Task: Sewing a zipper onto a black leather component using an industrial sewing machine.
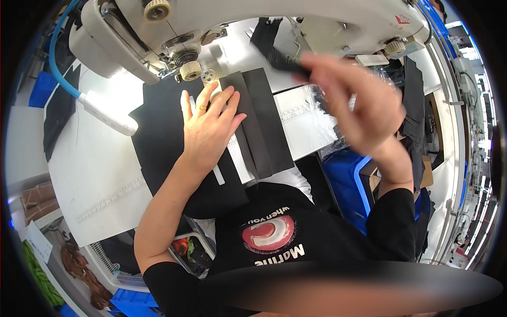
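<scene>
My left hand point(209, 127) lies flat with fingers spread on black fabric pieces point(163, 121), just in front of the sewing machine's needle area point(190, 71). A ring is on one finger. Partly under this hand runs a narrow white strip point(218, 175). To its right lies a folded dark grey fabric band point(252, 132). My right hand point(359, 100) is raised at the right and smeared by motion. Its fingertips appear closed on the end of a black ribbed strip point(288, 62), which extends toward the machine bed; its exact kind is unclear.
The white sewing machine point(243, 13) arches over the far side. A lamp point(111, 116) on a blue flexible neck stands at left. A blue bin point(346, 179) is below the table at right, by clear plastic point(322, 113). More black fabric point(414, 100) hangs at far right.
</scene>
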The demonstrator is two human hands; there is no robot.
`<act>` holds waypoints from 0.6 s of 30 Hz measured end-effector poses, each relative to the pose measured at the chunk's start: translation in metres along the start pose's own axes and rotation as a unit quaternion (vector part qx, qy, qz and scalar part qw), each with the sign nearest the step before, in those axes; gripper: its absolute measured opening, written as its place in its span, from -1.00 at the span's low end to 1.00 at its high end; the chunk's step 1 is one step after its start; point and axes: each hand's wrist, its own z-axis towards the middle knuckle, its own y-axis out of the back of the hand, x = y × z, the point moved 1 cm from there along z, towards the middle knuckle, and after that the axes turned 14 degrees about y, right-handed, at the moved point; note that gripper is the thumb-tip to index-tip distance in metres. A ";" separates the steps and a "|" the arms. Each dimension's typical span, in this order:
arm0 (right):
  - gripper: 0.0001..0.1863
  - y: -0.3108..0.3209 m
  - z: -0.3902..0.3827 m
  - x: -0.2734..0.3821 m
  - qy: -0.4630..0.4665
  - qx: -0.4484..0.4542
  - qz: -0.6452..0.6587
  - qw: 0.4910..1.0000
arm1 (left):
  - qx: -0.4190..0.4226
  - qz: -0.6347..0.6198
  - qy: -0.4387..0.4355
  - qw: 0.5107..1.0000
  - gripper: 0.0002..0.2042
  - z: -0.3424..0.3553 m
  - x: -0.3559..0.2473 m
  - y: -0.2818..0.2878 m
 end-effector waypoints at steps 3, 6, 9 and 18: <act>-0.56 -0.025 -0.033 0.025 0.079 0.050 0.011 0.996 | 0.003 -0.017 0.010 1.000 -0.61 0.000 0.000 0.002; -0.55 -0.049 -0.067 0.043 0.060 0.054 0.057 0.995 | 0.027 -0.046 0.029 0.998 -0.58 0.001 0.000 0.004; -0.55 -0.062 -0.082 0.055 0.038 0.052 0.088 0.994 | 0.036 -0.051 0.030 0.998 -0.56 0.000 -0.002 0.006; -0.71 -0.072 -0.046 0.003 -0.032 0.102 0.101 0.989 | 0.031 -0.033 0.015 0.999 -0.63 0.001 0.001 0.004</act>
